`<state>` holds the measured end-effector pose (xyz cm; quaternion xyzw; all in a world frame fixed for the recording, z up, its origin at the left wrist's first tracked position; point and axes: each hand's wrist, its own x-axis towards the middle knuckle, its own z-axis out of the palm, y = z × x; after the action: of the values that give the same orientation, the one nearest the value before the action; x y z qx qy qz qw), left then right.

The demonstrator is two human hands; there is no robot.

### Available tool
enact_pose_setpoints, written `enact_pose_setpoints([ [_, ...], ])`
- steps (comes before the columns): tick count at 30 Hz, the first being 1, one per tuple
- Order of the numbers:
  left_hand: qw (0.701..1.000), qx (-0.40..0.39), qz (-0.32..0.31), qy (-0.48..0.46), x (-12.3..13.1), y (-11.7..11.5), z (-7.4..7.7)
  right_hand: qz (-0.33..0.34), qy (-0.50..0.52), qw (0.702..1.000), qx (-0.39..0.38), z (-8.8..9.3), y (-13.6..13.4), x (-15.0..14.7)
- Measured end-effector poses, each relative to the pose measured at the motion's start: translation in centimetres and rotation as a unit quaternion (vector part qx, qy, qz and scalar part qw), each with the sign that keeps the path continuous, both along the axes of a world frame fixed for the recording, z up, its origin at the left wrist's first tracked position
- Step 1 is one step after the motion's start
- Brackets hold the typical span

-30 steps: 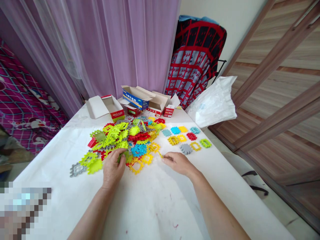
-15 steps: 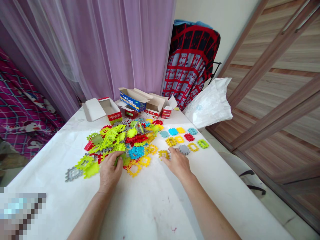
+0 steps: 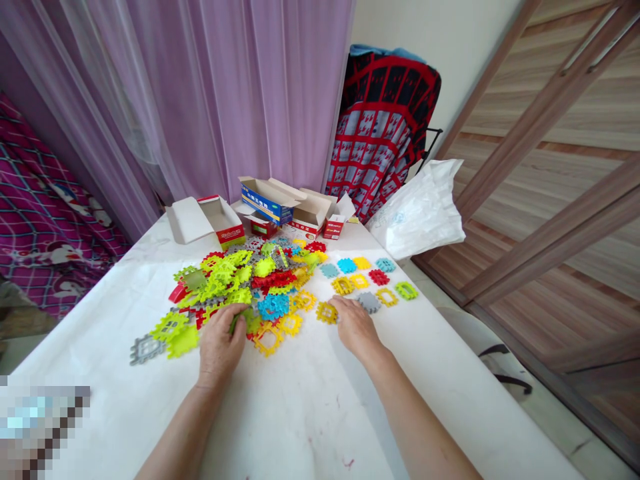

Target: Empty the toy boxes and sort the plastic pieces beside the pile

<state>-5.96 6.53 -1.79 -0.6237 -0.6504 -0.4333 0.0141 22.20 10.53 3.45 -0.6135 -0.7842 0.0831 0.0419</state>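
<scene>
My left hand (image 3: 223, 339) rests at the near edge of a heap of notched plastic building tiles (image 3: 220, 273). Its fingers are curled round a green tile (image 3: 234, 323), mostly hidden by the thumb and fingers. My right hand (image 3: 356, 328) is closed at the right edge of a yellow tile (image 3: 326, 313) on the table; the fingers partly hide where they meet it. Behind that hand, separate tiles lie in loose rows, among them a grey tile (image 3: 369, 302), a red tile (image 3: 379, 277) and a lime-green tile (image 3: 406, 290).
Open cardboard boxes, including a blue box (image 3: 265, 202) and a red box (image 3: 220, 223), stand at the back of the white-covered table (image 3: 290, 413). A white plastic bag (image 3: 420, 213) is by the right edge. A pixelated patch covers the lower left corner.
My right hand's thumb has shifted from the near side of the yellow tile toward its right edge, leaving more of the tile showing. The left hand stays in place.
</scene>
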Motion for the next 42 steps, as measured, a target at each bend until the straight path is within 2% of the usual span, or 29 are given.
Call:
enact_pose_setpoints([
  [6, 1.000, -0.002, 0.005, 0.003, 0.0, -0.1, -0.1, -0.108, -0.027, 0.994, -0.017, 1.0, -0.7, -1.7],
  [9, 1.000, 0.000, 0.008, 0.010, 0.0, -0.1, -0.2, -0.118, -0.045, 0.992, -0.028, 1.0, -0.5, -2.9],
  [12, 1.000, 0.007, 0.002, 0.008, -0.1, 0.0, -0.2, -0.099, -0.046, 0.994, -0.026, 0.6, 0.2, -3.1],
  [17, 1.000, 0.005, -0.001, 0.003, -0.2, 0.0, -0.3, 0.033, -0.006, 0.999, -0.018, 0.2, 1.0, -1.2],
  [19, 1.000, 0.002, -0.002, 0.002, -0.1, 0.0, -0.4, 0.027, -0.002, 1.000, -0.003, 0.1, 0.8, -0.5],
  [21, 1.000, 0.001, 0.000, 0.003, -0.1, 0.0, -0.4, -0.010, -0.012, 1.000, 0.002, 0.1, 0.5, -0.2],
  [26, 1.000, 0.006, 0.000, 0.003, -0.1, 0.0, -0.2, -0.081, -0.050, 0.995, -0.011, 0.6, -0.1, -1.2],
  [31, 1.000, 0.006, -0.003, 0.001, 0.0, 0.0, -0.1, -0.057, -0.059, 0.996, -0.041, 1.0, 0.9, -1.4],
  [36, 1.000, 0.011, 0.001, 0.000, 0.0, 0.0, -0.1, 0.035, -0.046, 0.996, -0.069, 1.3, 1.9, -0.2],
  [38, 1.000, 0.007, -0.003, 0.001, 0.0, 0.0, -0.1, 0.035, -0.045, 0.996, -0.070, 1.3, 1.8, -0.1],
  [42, 1.000, 0.006, -0.004, 0.004, -0.1, 0.0, -0.2, -0.010, -0.039, 0.998, -0.052, 1.1, 1.1, -0.7],
])
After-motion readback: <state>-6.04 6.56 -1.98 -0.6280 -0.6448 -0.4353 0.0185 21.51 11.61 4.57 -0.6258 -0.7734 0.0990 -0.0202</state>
